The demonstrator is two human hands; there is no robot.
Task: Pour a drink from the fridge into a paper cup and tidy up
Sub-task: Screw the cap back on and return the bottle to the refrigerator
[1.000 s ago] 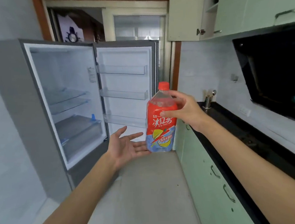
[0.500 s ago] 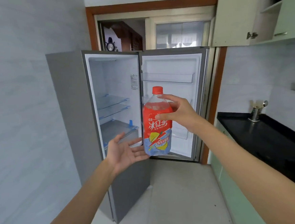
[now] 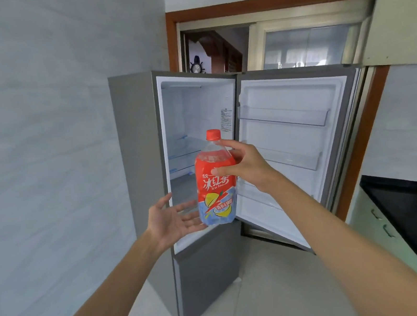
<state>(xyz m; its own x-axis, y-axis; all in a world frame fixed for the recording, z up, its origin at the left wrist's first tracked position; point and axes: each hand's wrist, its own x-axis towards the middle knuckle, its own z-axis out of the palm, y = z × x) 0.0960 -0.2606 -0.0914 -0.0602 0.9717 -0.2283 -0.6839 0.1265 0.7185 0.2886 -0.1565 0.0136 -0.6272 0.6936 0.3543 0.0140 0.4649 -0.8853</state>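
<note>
My right hand point(image 3: 248, 166) grips a large ice tea bottle point(image 3: 216, 189) near its shoulder; it has a red cap and a red and blue label, and it stands upright in the air. My left hand point(image 3: 175, 219) is open, palm up, with fingertips at the bottle's base. Behind the bottle stands the grey fridge point(image 3: 140, 163) with its upper door point(image 3: 298, 135) swung wide to the right. The fridge's glass shelves and door racks hold nothing that I can see. No paper cup is in view.
A black countertop point(image 3: 406, 207) with a metal tap fitting runs along the right over pale green cabinets point(image 3: 372, 224). A grey tiled wall fills the left. A wooden doorway point(image 3: 219, 49) opens behind the fridge. Grey floor lies below.
My view has swung left and up, so the fridge now sits centred and closer. The bottle stays in my right hand, with my left palm still under it.
</note>
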